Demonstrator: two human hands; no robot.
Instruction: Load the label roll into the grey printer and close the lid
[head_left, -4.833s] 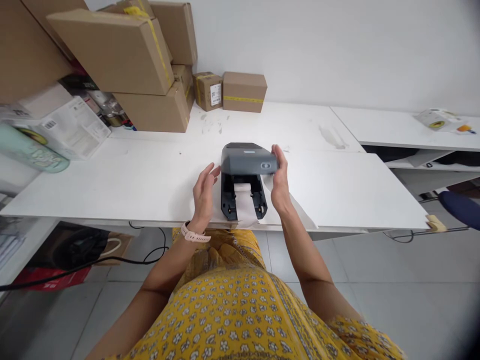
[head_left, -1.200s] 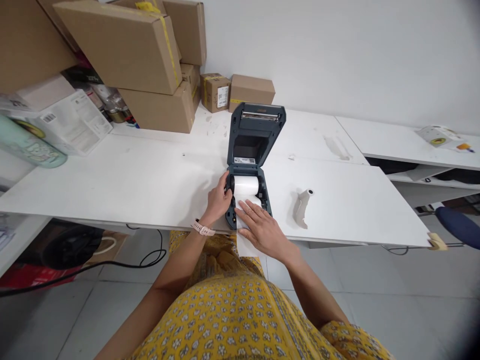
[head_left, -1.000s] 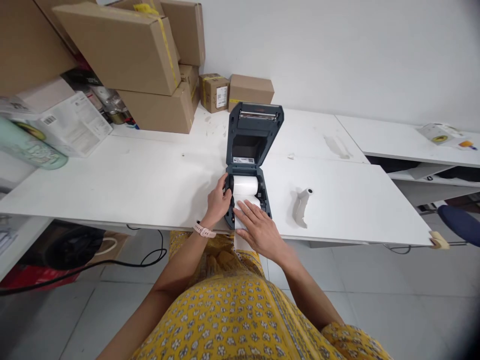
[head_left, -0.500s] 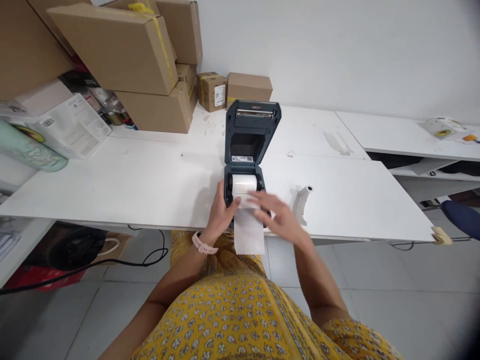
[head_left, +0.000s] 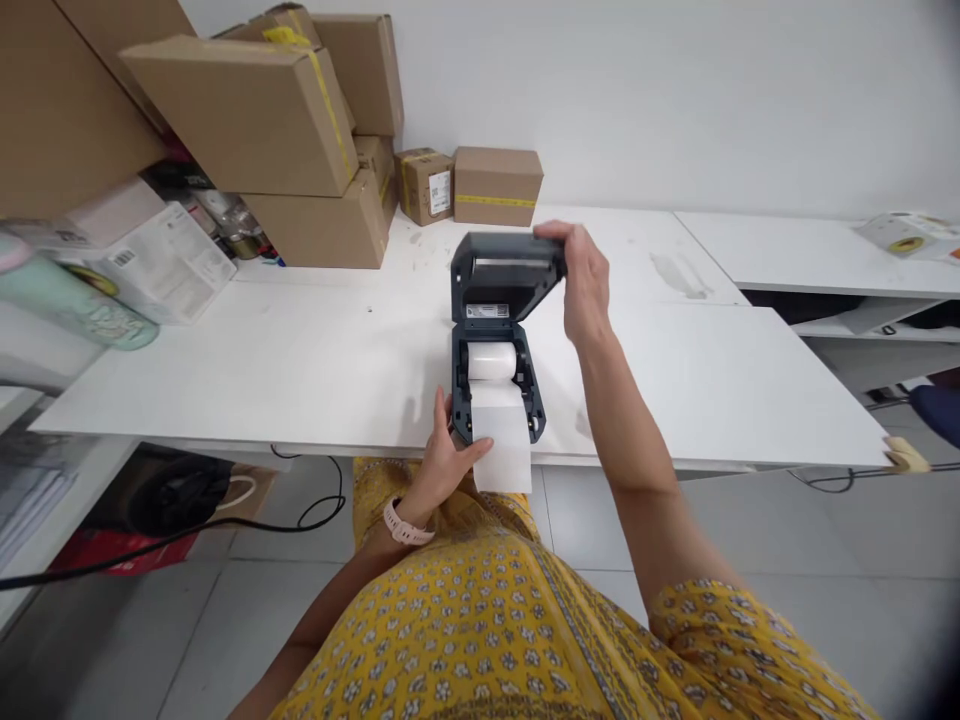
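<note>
A dark grey label printer (head_left: 459, 385) stands near the table's front edge, its lid (head_left: 517, 246) raised and tilted back at a lower angle. A white label roll (head_left: 491, 361) sits inside, and its label strip (head_left: 502, 450) runs out over the front and hangs past the edge. My left hand (head_left: 448, 452) grips the printer's front left corner, with the thumb on the strip and the fingers along the side. My right hand (head_left: 585, 280) is closed on the lid's upper right corner; part of its grip is hidden behind the lid.
Cardboard boxes (head_left: 247, 120) are stacked at the back left, with two smaller ones, including a taped box (head_left: 496, 190), behind the printer. A green bottle (head_left: 82, 300) and a white carton (head_left: 165, 265) lie at the left. Black cables (head_left: 225, 520) hang below the table (head_left: 300, 360).
My right hand has left the label strip, moved up and taken hold of the lid, which has tilted forward and down. My left hand stays at the printer, its thumb slightly lower on the strip.
</note>
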